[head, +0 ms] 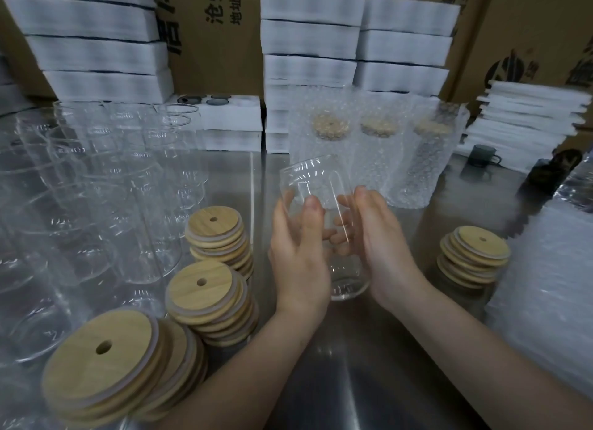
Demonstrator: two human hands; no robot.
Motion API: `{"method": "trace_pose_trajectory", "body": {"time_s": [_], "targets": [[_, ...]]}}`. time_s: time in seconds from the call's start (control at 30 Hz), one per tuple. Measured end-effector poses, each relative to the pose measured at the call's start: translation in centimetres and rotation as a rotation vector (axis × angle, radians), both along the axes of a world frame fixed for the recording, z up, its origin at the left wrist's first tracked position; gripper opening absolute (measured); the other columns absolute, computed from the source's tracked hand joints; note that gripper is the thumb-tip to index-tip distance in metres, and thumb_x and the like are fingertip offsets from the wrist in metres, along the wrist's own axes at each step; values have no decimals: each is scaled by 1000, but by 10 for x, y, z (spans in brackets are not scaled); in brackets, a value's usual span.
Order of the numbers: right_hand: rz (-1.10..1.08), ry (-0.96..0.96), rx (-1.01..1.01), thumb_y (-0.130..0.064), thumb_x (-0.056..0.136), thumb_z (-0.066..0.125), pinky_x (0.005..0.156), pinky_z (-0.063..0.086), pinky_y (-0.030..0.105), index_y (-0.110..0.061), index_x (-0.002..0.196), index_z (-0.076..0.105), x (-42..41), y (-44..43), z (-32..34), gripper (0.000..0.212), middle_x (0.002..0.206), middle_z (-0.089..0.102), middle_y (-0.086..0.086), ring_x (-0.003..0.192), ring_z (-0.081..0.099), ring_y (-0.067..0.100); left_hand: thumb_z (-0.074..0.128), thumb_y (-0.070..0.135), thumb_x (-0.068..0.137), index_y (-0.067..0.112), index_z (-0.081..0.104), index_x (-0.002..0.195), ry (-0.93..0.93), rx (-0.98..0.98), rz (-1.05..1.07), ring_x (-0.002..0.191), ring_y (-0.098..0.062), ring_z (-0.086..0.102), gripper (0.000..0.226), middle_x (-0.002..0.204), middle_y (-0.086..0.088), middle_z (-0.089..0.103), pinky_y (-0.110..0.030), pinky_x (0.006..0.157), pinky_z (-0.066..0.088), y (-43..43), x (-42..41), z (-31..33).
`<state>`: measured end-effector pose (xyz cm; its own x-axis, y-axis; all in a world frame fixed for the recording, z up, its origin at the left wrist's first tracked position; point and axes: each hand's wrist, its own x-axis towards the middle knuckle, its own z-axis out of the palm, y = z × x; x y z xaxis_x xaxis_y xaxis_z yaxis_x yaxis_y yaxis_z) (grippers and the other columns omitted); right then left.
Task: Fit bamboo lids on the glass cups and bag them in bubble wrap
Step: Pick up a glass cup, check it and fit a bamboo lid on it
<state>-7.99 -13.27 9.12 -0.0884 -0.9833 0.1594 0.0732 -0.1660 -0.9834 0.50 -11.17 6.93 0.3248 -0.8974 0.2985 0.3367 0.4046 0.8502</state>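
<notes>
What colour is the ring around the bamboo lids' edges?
Whitish and translucent-looking, against the tan wood. The head view shows it best on the nearest lid stack.

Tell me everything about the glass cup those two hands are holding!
The glass cup is clear, see-through glass, tall and round, with an open rim and a thicker base. It has no lid and looks empty. It leans, rim tipped away from the person and base nearer. The left hand and right hand hold its sides, fingers showing through the glass, over the shiny metal table.
</notes>
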Motion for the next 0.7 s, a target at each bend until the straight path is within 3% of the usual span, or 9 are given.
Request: {"method": "trace_pose_trajectory", "body": {"time_s": [0.1, 0.2, 0.33, 0.4, 0.5, 0.6, 0.7], "targets": [[3, -75, 51, -31, 102, 50, 46, 46, 24, -15, 85, 60, -6, -2, 1, 24, 62, 61, -5, 49, 55, 12, 48, 62, 84, 32, 57, 118, -3, 4, -62, 79, -29, 74, 46, 105, -14, 70, -37, 59, 59, 0, 2, 2], [51, -154, 99, -21, 100, 53, 37, 42, 19, -14, 82, 59, -9, -2, 1, 20, 48, 55, -5, 37, 51, 10, 37, 63, 91, 34, 56, 115, 7, 2, -115, 76, -28, 73, 42, 104, -18, 69, -33, 56, 58, 0, 4, 4], [87, -254, 145, -18, 97, 57, 34, 40, 19, -11, 93, 58, -11, -4, -1, 9, 45, 54, -4, 34, 51, 10, 36, 57, 84, 33, 58, 115, 32, -2, -167, 77, -32, 73, 45, 99, -15, 72, -34, 57, 59, 0, 4, 3], [40, -217, 141, -22, 97, 59, 36, 41, 21, -11, 92, 62, -14, -7, -4, 12, 51, 54, -3, 38, 50, 9, 35, 55, 86, 35, 58, 113, 18, -18, -176, 77, -31, 73, 41, 95, -11, 74, -33, 57, 59, -2, 4, 2], [18, -220, 85, -38, 100, 51, 47, 49, 23, -16, 93, 70, -16, -11, -5, 30, 68, 61, -4, 54, 60, 9, 34, 57, 91, 35, 57, 116, -12, -27, -150, 75, -25, 73, 41, 91, -5, 75, -29, 57, 57, -7, 4, -1], [203, -257, -18, -62, 93, 37, 76, 52, 25, -21, 105, 67, -18, -10, 4, 53, 94, 70, -3, 86, 67, 8, 35, 56, 93, 31, 57, 124, -115, -15, -108, 74, -21, 70, 45, 93, -6, 74, -27, 59, 54, -7, 2, -4], [300, -233, -93, -80, 65, 63, 95, 51, 36, -17, 118, 61, -18, -5, 13, 82, 108, 70, 4, 103, 65, 17, 41, 55, 90, 34, 58, 126, -245, -67, -59, 82, -23, 71, 45, 99, -2, 73, -42, 71, 57, -4, 4, -7]]}}
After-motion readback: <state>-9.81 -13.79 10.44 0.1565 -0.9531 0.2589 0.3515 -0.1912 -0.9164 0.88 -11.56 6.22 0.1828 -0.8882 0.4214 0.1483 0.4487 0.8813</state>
